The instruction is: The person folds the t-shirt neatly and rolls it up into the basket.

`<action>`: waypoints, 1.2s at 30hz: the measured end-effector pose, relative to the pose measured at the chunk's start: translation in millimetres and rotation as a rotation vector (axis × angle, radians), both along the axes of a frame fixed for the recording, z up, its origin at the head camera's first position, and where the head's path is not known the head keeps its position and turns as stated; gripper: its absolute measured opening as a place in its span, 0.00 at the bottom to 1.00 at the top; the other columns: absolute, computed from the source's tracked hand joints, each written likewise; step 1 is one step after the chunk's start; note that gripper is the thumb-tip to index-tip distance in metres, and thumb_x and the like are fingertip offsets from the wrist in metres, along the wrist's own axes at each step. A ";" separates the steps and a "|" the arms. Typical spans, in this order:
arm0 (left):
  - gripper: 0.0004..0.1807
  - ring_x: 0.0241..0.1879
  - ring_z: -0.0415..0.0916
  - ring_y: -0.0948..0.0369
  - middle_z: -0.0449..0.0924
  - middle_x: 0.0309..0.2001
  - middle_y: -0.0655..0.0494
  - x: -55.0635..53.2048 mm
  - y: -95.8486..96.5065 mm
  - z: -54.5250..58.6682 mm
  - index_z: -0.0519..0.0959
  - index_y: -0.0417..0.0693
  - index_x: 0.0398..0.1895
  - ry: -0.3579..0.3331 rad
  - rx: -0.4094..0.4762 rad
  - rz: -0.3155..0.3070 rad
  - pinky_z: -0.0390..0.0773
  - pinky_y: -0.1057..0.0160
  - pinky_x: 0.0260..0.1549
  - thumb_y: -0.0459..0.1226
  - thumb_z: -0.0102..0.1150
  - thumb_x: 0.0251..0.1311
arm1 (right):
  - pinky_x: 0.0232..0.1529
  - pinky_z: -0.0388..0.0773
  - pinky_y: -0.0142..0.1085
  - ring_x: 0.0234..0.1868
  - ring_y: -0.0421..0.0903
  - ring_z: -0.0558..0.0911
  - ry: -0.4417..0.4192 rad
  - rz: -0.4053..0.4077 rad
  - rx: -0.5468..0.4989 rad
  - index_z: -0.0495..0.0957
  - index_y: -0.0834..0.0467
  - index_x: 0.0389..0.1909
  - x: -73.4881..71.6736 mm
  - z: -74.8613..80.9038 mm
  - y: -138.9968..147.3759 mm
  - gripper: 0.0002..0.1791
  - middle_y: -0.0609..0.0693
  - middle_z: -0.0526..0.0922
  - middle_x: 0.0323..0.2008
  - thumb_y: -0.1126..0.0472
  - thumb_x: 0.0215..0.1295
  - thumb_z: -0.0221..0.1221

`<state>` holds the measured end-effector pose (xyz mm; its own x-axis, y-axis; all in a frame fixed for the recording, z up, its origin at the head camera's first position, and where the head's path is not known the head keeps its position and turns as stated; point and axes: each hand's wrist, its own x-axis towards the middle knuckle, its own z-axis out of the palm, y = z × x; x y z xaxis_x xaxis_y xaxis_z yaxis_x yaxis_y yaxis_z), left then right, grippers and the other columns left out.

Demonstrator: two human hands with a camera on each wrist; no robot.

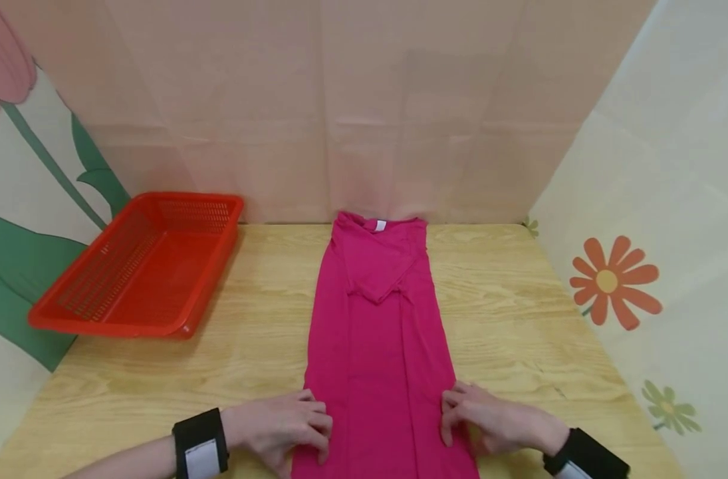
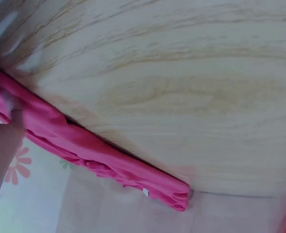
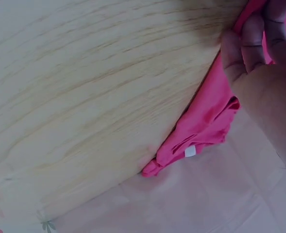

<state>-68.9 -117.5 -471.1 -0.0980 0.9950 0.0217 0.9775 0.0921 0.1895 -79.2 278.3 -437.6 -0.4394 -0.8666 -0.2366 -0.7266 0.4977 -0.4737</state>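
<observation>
A bright pink shirt [image 1: 375, 359] lies lengthwise on the wooden table, its sides folded inward into a long strip. Its far end carries a small white label [image 1: 380, 225], with a pointed flap of cloth folded below it. My left hand [image 1: 286, 426] grips the shirt's left edge near the front, fingers bent over the cloth and thumb at the edge. Opposite it, my right hand [image 1: 495, 416] holds the right edge with curled fingers, which also show on the pink cloth in the right wrist view. The shirt's near end runs out of the head view.
A red plastic basket [image 1: 187, 319] with slotted sides stands at the table's back left. Behind the wooden table [image 1: 507, 319] hangs a pinkish backdrop [image 1: 369, 100]. Flower-printed sheets flank both sides, the right one [image 1: 687, 219] showing an orange flower.
</observation>
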 end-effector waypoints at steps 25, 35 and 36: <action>0.14 0.51 0.72 0.75 0.81 0.49 0.73 25.3 2.0 8.3 0.83 0.66 0.52 -0.063 -0.127 -0.063 0.67 0.75 0.55 0.52 0.49 0.74 | 0.33 0.59 0.22 0.31 0.26 0.62 -0.028 0.086 0.261 0.79 0.39 0.27 31.2 1.0 -19.1 0.06 0.30 0.68 0.27 0.50 0.63 0.64; 0.07 0.36 0.67 0.80 0.81 0.34 0.75 21.0 5.6 4.2 0.83 0.63 0.42 -0.149 -0.118 -0.040 0.57 0.81 0.42 0.44 0.54 0.73 | 0.37 0.61 0.25 0.34 0.27 0.62 -0.037 0.047 0.215 0.76 0.39 0.25 33.9 0.0 -17.5 0.09 0.29 0.65 0.25 0.50 0.65 0.62; 0.06 0.34 0.67 0.81 0.80 0.32 0.74 20.2 5.7 4.3 0.81 0.61 0.42 -0.199 -0.116 -0.022 0.58 0.82 0.42 0.43 0.55 0.73 | 0.37 0.60 0.25 0.34 0.27 0.62 -0.031 0.042 0.214 0.76 0.39 0.25 34.4 0.1 -17.7 0.09 0.29 0.65 0.25 0.50 0.65 0.62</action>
